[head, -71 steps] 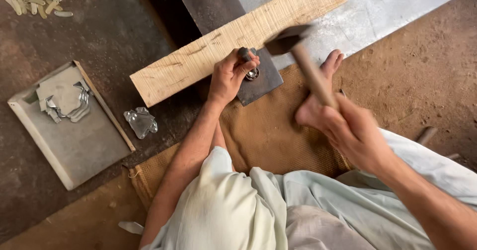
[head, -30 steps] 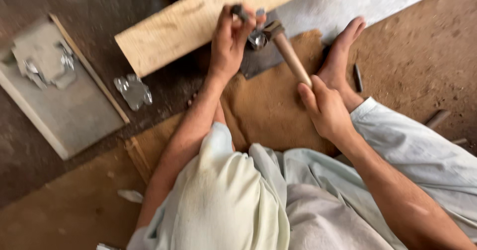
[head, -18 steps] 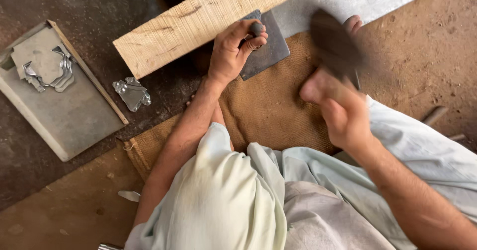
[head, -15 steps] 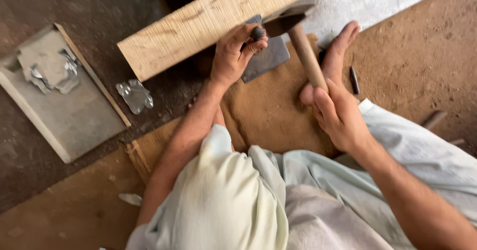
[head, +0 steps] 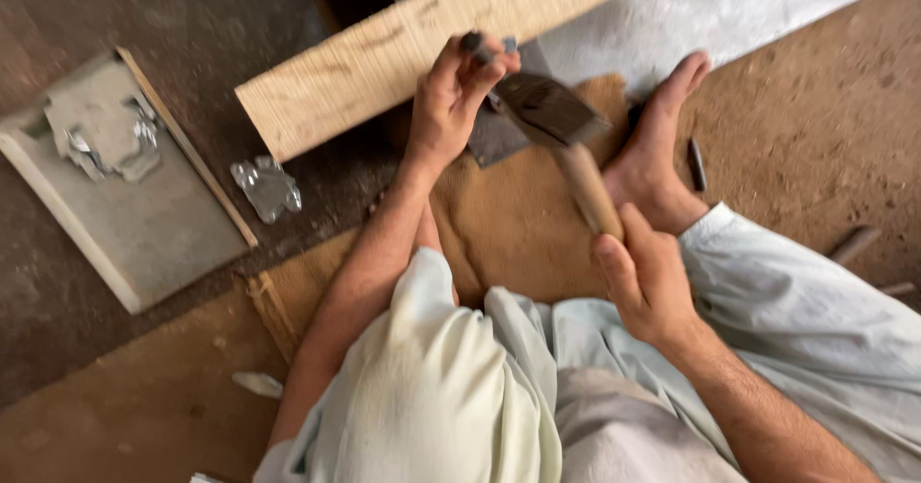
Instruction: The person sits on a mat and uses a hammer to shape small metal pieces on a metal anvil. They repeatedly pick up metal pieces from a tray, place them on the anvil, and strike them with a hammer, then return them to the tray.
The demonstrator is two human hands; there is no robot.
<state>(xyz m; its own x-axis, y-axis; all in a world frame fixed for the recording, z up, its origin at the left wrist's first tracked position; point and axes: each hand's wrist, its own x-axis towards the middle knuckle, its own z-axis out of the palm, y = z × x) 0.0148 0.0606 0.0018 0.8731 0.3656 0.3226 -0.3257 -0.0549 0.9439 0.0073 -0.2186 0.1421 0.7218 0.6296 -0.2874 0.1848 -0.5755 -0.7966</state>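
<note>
My left hand (head: 451,109) pinches a short dark metal punch (head: 477,47) upright at the near edge of a light wooden plank (head: 384,56). My right hand (head: 648,277) grips the wooden handle of a hammer (head: 556,128). Its blurred dark head is just right of the punch's top. Under the punch lies a small dark metal plate (head: 499,142) on brown sacking (head: 518,234). My bare foot (head: 657,138) rests on the sacking to the right.
A flat grey tray (head: 144,224) with cut metal scraps (head: 96,138) lies at the left. A shiny metal scrap (head: 267,188) sits beside it. A grey metal sheet (head: 710,13) lies at the top right. A dark rod (head: 696,164) lies by my foot.
The hammer has swung up and down repeatedly against the punch; its head now sits low beside the punch's top. My left hand has kept hold of the punch by the plank.
</note>
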